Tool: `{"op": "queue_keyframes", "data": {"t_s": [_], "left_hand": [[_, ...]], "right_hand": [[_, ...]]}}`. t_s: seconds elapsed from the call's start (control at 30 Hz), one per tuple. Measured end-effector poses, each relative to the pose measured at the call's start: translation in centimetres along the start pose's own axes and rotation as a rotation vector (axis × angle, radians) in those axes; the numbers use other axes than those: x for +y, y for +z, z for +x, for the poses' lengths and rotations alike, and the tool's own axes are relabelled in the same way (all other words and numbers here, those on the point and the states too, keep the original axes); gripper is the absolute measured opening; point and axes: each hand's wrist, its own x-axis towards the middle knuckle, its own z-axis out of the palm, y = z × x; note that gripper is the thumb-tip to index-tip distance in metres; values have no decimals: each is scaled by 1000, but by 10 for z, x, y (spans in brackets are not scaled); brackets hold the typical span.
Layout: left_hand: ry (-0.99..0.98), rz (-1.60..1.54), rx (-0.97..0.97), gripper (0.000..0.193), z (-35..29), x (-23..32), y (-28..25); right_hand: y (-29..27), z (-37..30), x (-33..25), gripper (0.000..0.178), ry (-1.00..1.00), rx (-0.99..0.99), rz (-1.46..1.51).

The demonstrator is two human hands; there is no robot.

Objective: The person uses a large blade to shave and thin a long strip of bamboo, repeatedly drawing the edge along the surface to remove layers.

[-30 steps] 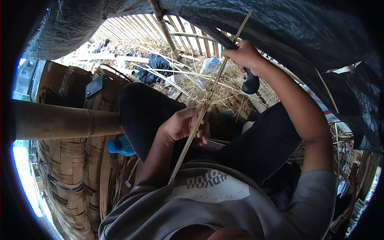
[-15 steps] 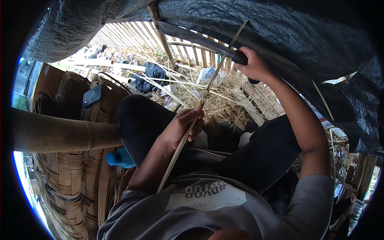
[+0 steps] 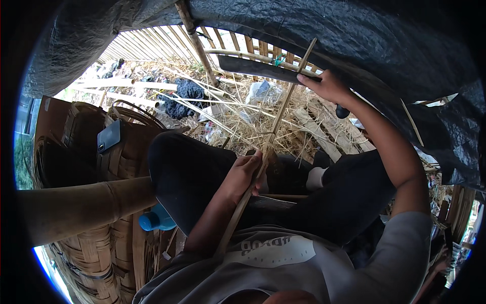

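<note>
Over my lap, my left hand (image 3: 249, 175) is closed around a long split bamboo strip (image 3: 279, 116). The strip runs slantwise, its lower end against my shirt and its upper end up at the far right. My right hand (image 3: 326, 87) grips the dark handle of a large machete (image 3: 255, 68). Its broad dark blade points left, and the part near the handle lies across the strip close to its upper end. The frame does not show whether the edge bites into the bamboo.
A thick bamboo pole (image 3: 86, 205) juts in from the left, near woven bamboo baskets (image 3: 93, 253) with a phone (image 3: 109, 136) on top. A blue bottle (image 3: 158, 219) lies by my left thigh. Bamboo shavings (image 3: 288, 131) litter the ground. Dark plastic sheeting (image 3: 385, 55) hangs overhead and right.
The machete has turned slightly and sits lower. My left hand and the strip have shifted a little right and down. The view has tilted somewhat too.
</note>
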Motion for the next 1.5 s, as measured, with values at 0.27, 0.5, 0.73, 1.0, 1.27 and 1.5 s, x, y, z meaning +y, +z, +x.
{"op": "queue_keyframes", "data": {"t_s": [0.27, 0.5, 0.73, 1.0, 1.27, 1.5], "left_hand": [[7, -42, -8, 47, -4, 1, -17], [-27, -85, -10, 47, 12, -10, -23], [-11, -27, 2, 48, 12, -5, -22], [-2, 41, 47, 52, 13, -12, -22], [-4, 7, 24, 49, 7, -10, -20], [-10, 82, 53, 54, 14, -12, -15]], "right_hand": [[12, -31, -32, 80, 284, -89, 168], [56, -50, -38, 61, -106, -157, -32], [21, -54, -62, 82, 163, -256, 102], [23, -61, -66, 80, 116, -248, 21], [56, -93, -64, 64, -36, -255, 60], [46, -98, -55, 81, -56, -354, 159]]}}
